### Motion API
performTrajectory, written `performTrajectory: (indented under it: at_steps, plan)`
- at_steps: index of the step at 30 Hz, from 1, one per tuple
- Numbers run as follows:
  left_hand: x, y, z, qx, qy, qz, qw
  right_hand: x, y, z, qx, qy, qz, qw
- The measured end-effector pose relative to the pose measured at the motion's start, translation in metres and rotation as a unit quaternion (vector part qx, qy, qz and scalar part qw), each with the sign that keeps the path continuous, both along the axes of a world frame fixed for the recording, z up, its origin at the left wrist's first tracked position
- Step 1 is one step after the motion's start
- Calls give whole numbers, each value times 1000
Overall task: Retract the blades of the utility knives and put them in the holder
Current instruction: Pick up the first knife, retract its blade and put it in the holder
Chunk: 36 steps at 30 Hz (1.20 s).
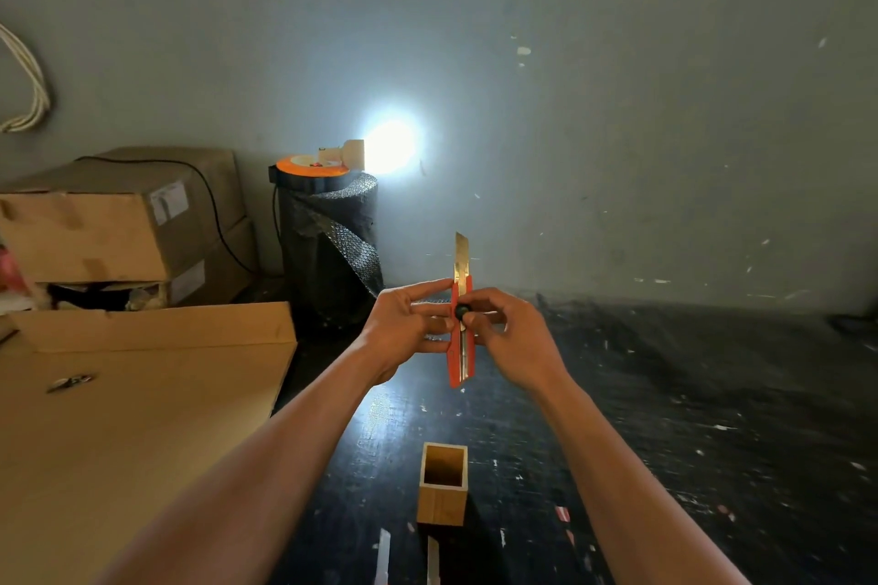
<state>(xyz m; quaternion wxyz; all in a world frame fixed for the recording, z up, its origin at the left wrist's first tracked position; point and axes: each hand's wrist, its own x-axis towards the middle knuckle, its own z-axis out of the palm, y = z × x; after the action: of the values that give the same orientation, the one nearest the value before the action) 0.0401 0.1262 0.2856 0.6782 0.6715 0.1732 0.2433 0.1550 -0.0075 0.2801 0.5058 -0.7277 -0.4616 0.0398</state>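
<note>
An orange utility knife (459,359) stands upright in the air between both hands, its metal blade (461,257) sticking far out of the top. My left hand (407,328) grips the knife's body from the left. My right hand (510,337) pinches the black round knob (462,312) on the knife's front. Below the hands, a square wooden holder (443,485) stands open-topped on the dark floor, and nothing shows inside it.
A flat cardboard sheet (128,418) lies at the left with a small metal object (71,382) on it. Stacked cardboard boxes (119,223) and a bubble-wrap roll (332,247) with a bright lamp (385,147) stand at the wall. Pale strips (382,556) lie near the holder.
</note>
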Motion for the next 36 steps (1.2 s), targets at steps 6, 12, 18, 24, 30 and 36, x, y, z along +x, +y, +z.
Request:
performTrajectory:
  at_steps: [6, 12, 18, 24, 30, 36]
  plan:
    - [1, 2, 0, -1, 1, 9, 1000, 1, -3, -2, -26, 3, 13, 1000]
    - [2, 4, 2, -17, 1, -3, 1000, -4, -9, -7, -31, 22, 30, 999]
    - [5, 6, 4, -17, 8, 23, 1000, -7, -11, -20, -42, 30, 32, 998]
    - [8, 4, 1, -11, 20, 34, 999, -14, -11, -30, -40, 37, 15, 998]
    - [7, 0, 4, -7, 11, 45, 999, -17, -10, -30, -38, 36, 6, 999]
    - [3, -6, 8, -20, -8, 44, 999, -23, -12, -30, -28, 48, 5, 998]
